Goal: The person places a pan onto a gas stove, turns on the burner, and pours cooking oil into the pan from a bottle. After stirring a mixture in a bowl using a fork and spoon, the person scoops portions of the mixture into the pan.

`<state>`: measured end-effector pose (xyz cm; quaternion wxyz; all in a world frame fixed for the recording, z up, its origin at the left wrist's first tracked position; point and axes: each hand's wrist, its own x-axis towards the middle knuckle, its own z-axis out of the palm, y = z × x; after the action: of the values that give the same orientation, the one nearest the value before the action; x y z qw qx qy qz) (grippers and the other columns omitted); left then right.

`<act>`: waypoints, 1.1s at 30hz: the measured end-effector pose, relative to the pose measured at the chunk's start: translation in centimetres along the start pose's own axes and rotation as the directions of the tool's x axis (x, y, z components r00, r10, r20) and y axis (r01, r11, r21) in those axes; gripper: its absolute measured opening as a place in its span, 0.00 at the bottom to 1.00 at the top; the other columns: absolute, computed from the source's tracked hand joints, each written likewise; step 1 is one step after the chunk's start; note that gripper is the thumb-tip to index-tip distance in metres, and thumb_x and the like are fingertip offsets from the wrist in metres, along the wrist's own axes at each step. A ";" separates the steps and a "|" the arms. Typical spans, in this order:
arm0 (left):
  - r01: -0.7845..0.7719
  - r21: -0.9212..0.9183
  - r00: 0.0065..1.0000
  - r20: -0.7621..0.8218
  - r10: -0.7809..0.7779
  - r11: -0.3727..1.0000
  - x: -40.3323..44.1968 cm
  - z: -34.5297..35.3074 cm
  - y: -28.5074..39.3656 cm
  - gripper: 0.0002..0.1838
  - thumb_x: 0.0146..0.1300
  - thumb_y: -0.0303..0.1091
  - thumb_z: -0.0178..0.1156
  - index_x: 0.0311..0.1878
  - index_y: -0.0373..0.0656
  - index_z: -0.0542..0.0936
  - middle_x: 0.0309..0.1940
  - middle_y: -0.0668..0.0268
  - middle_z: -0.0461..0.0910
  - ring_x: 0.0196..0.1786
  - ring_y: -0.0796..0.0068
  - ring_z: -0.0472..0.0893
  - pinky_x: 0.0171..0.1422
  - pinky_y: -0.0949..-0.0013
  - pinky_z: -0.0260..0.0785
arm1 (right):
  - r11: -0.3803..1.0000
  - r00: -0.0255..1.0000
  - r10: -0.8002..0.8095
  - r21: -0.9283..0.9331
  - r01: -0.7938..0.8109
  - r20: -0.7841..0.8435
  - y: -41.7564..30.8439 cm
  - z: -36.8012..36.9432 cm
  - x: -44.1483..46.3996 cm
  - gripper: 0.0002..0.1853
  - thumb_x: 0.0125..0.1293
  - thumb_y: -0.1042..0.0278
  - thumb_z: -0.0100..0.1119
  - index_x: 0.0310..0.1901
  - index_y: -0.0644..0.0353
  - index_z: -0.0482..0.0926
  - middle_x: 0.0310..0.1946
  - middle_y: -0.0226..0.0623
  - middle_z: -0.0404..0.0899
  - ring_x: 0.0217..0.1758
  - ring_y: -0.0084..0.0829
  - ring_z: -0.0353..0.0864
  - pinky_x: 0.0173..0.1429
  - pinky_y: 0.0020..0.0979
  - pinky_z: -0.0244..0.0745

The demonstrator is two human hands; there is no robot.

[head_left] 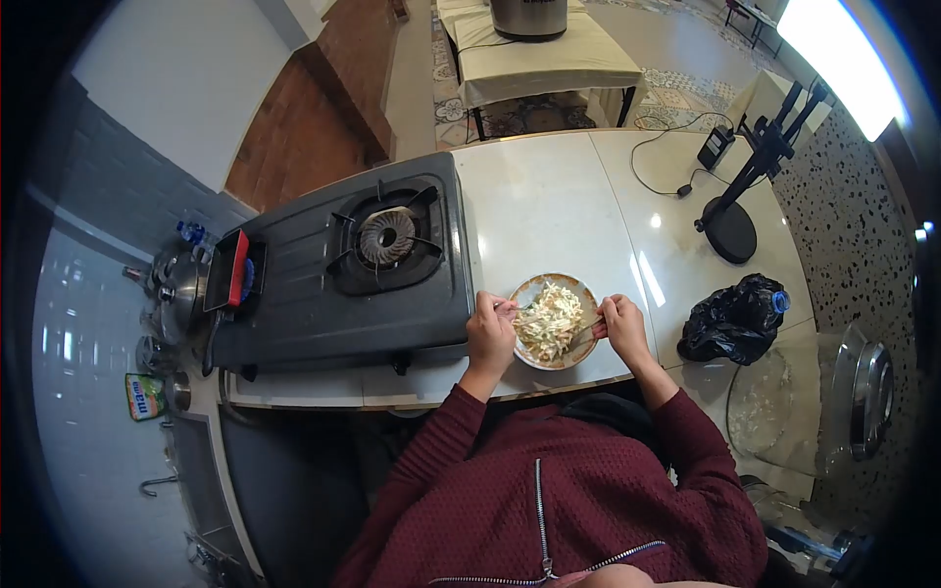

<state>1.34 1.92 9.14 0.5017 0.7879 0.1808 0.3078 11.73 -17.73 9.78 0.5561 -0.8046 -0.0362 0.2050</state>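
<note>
A patterned bowl [556,366] sits on the white tiled counter and holds a pale shredded mixture [551,321] with small coloured bits. My left hand [490,338] is closed at the bowl's left rim around a thin metal utensil whose end goes into the mixture. On the opposite side, my right hand [623,328] pinches the handle of a second metal utensil [586,331], which also reaches into the bowl. The mixture hides both utensil heads, so I cannot tell whether they are spoons or forks.
Left of the bowl stands a black gas stove [304,304]; a red-edged rectangular pan [235,269] sits over its blue flame. To the right are a black plastic bag [730,321] around a blue-capped bottle, a glass lid [760,402] and a black stand [730,230] with a cable.
</note>
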 end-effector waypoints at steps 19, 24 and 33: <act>-0.129 0.072 0.992 0.003 0.129 0.989 -1.4 -1.8 3.5 0.07 0.68 0.27 0.50 0.35 0.34 0.64 0.35 0.53 0.82 0.35 0.68 0.84 0.38 0.71 0.78 | 0.982 0.980 -0.185 -0.048 0.182 -0.067 -4.3 -0.5 -0.4 0.15 0.71 0.66 0.46 0.32 0.69 0.73 0.20 0.38 0.79 0.21 0.25 0.81 0.25 0.25 0.76; -0.092 0.072 0.996 0.003 0.092 0.993 -1.3 -3.4 5.2 0.07 0.68 0.26 0.50 0.36 0.34 0.65 0.36 0.52 0.82 0.37 0.68 0.84 0.40 0.71 0.78 | 0.928 0.935 -0.345 -0.179 0.327 -0.082 -5.1 0.1 -0.8 0.13 0.70 0.66 0.47 0.32 0.68 0.73 0.20 0.41 0.78 0.21 0.29 0.81 0.25 0.28 0.75; -0.137 -0.074 0.991 0.003 0.137 0.988 -2.4 -2.2 5.3 0.04 0.66 0.22 0.52 0.38 0.35 0.67 0.38 0.54 0.82 0.38 0.69 0.84 0.40 0.71 0.77 | 0.678 0.768 -0.640 -0.460 0.573 0.013 -3.4 3.1 -0.5 0.09 0.66 0.70 0.51 0.28 0.65 0.69 0.22 0.52 0.74 0.26 0.52 0.76 0.29 0.45 0.70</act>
<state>-2.05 -0.25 13.84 0.5089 0.7806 0.1127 0.3449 10.70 -13.85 12.11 0.3976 -0.8629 -0.3050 -0.0660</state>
